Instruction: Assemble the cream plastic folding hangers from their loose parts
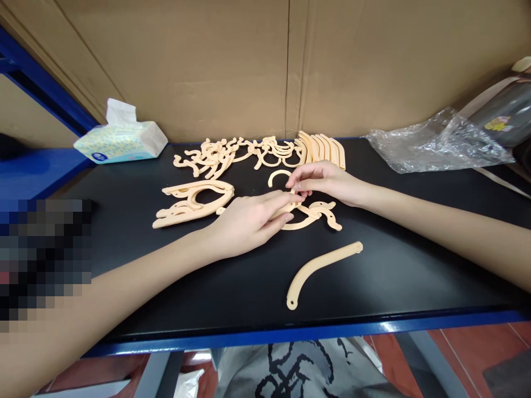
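Note:
My left hand [253,218] is closed on a beige plastic hanger piece [286,209], low over the black table. Its far end meets the fingers of my right hand [317,179], which pinch together there on something small and mostly hidden. A curved hook [279,174] shows just behind both hands. Beside and partly under the fingers lie a ring-shaped part [301,224] and a wavy hook part [331,214]. Nearer the front edge rests a single bent hanger arm [326,271]. Left of my left hand are folded hangers [194,202].
Along the back lie a heap of loose hook parts [215,155] and a row of curved hanger arms [323,149]. A tissue pack [120,138] stands at back left. A clear plastic bag [435,143] and a dark bag [498,113] are at right. Cardboard [186,66] walls the back.

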The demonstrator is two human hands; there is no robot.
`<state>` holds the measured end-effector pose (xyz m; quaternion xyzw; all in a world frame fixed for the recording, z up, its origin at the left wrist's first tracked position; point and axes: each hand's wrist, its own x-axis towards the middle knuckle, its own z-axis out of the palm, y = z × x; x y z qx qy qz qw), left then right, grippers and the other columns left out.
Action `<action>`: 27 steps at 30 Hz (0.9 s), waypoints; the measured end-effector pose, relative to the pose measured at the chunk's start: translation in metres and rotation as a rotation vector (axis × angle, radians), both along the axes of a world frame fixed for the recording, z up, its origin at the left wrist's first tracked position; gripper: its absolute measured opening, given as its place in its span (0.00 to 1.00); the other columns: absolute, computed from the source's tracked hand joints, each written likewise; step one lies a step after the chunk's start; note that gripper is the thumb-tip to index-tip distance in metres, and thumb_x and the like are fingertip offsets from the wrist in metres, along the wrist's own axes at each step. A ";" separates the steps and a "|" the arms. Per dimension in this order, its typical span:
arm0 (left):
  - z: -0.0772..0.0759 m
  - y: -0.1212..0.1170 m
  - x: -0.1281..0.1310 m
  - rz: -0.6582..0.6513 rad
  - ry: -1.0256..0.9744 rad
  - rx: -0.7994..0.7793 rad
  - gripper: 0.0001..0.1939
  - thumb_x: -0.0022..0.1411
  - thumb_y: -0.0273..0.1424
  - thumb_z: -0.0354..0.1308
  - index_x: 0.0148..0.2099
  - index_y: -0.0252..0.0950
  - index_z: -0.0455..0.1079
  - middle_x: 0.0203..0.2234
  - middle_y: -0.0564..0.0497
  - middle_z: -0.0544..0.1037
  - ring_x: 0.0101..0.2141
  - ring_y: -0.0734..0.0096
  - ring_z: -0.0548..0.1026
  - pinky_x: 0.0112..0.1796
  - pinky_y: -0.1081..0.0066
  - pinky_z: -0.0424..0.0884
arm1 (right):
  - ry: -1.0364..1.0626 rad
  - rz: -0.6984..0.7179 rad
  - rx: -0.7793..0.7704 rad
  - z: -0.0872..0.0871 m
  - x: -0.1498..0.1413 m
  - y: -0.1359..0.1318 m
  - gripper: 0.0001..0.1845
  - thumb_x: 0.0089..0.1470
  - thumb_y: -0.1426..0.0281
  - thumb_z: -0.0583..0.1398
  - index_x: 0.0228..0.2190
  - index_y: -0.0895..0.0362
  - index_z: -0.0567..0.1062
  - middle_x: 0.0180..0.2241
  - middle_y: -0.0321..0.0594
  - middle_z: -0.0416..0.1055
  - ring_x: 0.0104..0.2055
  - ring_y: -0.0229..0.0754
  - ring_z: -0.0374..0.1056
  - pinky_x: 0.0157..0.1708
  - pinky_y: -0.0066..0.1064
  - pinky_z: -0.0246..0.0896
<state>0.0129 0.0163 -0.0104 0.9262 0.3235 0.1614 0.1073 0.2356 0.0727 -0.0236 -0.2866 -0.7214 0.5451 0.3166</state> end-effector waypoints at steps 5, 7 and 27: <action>0.001 -0.001 0.000 -0.004 -0.002 -0.004 0.18 0.70 0.33 0.48 0.61 0.40 0.64 0.51 0.51 0.76 0.42 0.70 0.77 0.40 0.75 0.71 | -0.015 -0.011 -0.017 0.000 0.000 0.000 0.06 0.53 0.72 0.62 0.34 0.58 0.78 0.30 0.35 0.76 0.31 0.33 0.69 0.33 0.26 0.63; 0.002 -0.001 0.000 -0.003 0.004 -0.005 0.18 0.70 0.32 0.48 0.60 0.39 0.64 0.50 0.51 0.77 0.43 0.69 0.77 0.40 0.75 0.71 | -0.022 -0.013 -0.017 0.001 0.000 -0.001 0.06 0.53 0.72 0.62 0.35 0.58 0.78 0.31 0.35 0.76 0.32 0.34 0.70 0.33 0.26 0.63; 0.001 0.000 0.001 0.013 0.022 -0.003 0.19 0.70 0.33 0.50 0.61 0.41 0.63 0.51 0.52 0.76 0.42 0.69 0.78 0.41 0.73 0.71 | -0.027 -0.001 0.016 -0.001 0.000 0.000 0.06 0.53 0.72 0.62 0.34 0.58 0.78 0.30 0.35 0.76 0.31 0.33 0.69 0.34 0.27 0.63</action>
